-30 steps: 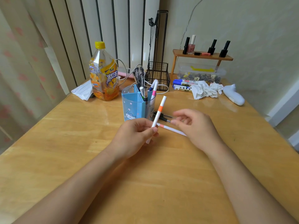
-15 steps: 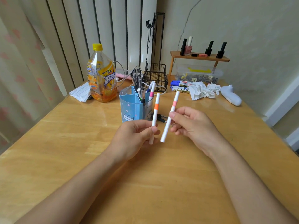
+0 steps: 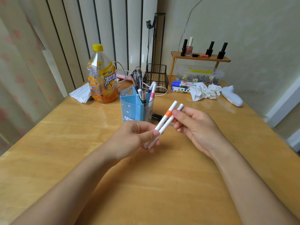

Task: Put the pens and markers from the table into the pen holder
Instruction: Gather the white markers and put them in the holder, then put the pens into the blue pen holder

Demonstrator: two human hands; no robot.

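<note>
- The left hand (image 3: 134, 138) pinches two white markers side by side near their lower ends: the orange-band marker (image 3: 165, 118) and the pink-band marker (image 3: 168, 123).
- The right hand (image 3: 193, 125) closes thumb and fingers on the pink-band marker's upper part.
- Both markers slant up and to the right, tips aimed past the holder (image 3: 135, 109), which stands just beyond the left hand, the nearer one.
- Forearms rest low over the table (image 3: 65, 143); a black pen (image 3: 156, 116) lies beside the holder.
</note>
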